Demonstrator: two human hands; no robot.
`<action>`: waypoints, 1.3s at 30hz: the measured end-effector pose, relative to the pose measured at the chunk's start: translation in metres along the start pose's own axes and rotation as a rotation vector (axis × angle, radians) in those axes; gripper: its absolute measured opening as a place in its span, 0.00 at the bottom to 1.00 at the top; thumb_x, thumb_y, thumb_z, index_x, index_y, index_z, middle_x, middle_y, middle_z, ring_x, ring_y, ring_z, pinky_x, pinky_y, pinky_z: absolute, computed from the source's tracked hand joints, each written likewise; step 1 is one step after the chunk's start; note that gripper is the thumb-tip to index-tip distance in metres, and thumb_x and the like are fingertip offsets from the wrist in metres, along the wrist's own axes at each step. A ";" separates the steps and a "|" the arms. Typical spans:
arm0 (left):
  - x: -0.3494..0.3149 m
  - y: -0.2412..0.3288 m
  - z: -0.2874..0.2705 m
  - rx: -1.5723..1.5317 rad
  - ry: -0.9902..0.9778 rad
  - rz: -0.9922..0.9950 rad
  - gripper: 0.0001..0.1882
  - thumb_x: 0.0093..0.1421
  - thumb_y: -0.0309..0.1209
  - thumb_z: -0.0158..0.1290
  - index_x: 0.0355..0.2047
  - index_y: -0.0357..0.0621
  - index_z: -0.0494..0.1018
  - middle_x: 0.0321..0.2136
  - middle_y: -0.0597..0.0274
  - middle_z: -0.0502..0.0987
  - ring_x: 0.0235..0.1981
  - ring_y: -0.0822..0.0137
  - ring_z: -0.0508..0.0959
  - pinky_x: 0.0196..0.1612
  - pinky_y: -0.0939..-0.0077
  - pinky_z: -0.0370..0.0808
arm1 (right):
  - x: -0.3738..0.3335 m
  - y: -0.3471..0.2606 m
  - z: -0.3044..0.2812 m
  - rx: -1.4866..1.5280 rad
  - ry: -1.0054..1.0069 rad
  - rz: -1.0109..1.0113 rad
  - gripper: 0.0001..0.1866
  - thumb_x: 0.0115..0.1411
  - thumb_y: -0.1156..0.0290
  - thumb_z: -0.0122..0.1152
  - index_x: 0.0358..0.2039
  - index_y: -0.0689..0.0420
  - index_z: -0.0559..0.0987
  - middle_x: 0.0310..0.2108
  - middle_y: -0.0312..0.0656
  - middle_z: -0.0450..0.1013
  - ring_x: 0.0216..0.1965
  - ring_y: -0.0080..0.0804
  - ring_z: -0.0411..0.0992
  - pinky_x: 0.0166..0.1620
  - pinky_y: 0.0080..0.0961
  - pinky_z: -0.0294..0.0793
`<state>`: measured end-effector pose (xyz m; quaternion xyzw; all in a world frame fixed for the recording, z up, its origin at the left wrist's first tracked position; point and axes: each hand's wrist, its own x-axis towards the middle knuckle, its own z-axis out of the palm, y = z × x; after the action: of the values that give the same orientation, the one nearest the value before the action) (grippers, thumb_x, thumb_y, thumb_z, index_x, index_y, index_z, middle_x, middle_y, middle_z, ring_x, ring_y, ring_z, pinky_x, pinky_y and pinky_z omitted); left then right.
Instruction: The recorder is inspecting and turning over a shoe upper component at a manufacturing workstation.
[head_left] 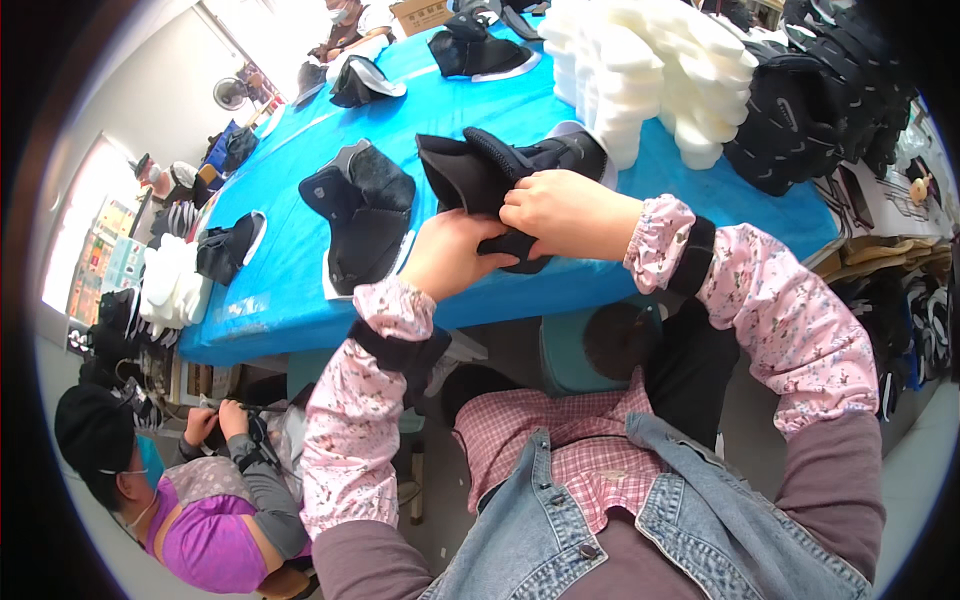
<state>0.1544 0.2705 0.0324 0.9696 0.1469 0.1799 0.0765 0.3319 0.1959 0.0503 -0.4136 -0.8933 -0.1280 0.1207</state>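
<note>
A black shoe upper (462, 178) with a padded collar is held between my two hands at the table's near edge. My left hand (450, 252) is closed on its lower near side, thumb pointing right. My right hand (568, 212) pinches it from the right, with fingertips by the opening. Part of the upper is hidden behind my hands. A dark toe with a pale rim (585, 150) shows beyond my right hand; whether it belongs to this piece I cannot tell. Left of my hands, another black upper (362, 240) lies on the blue-covered table (285, 318).
White foam shoe forms (610, 85) stand stacked at the far right, beside a heap of black uppers (795, 115). More uppers (485, 50) lie farther back. A co-worker in purple (215, 535) sits at lower left, hands on dark material. A teal stool (575, 350) is under the table edge.
</note>
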 end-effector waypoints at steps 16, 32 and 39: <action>0.078 0.004 0.037 0.138 -0.672 -0.120 0.19 0.53 0.26 0.42 0.47 0.41 0.64 0.40 0.54 0.71 0.41 0.62 0.71 0.42 0.73 0.68 | -0.044 -0.043 0.013 0.143 0.006 -0.100 0.05 0.46 0.77 0.47 0.26 0.63 0.64 0.28 0.46 0.68 0.35 0.42 0.68 0.44 0.30 0.67; 0.054 0.011 0.078 -0.189 -0.219 -0.524 0.19 0.58 0.29 0.39 0.50 0.42 0.60 0.46 0.54 0.65 0.47 0.65 0.66 0.48 0.75 0.61 | -0.046 -0.045 0.015 0.435 0.053 0.305 0.14 0.42 0.75 0.60 0.30 0.65 0.69 0.25 0.47 0.68 0.30 0.44 0.70 0.35 0.32 0.70; 0.045 0.018 0.079 -0.325 -0.137 -0.642 0.19 0.59 0.31 0.37 0.52 0.43 0.58 0.49 0.54 0.63 0.49 0.66 0.64 0.51 0.77 0.59 | -0.052 -0.050 0.027 0.239 0.056 0.144 0.11 0.40 0.74 0.57 0.29 0.60 0.74 0.29 0.42 0.65 0.36 0.37 0.66 0.38 0.30 0.67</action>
<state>0.2282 0.2601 -0.0227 0.8592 0.4077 0.1024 0.2917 0.3236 0.1366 0.0018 -0.4555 -0.8665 -0.0232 0.2029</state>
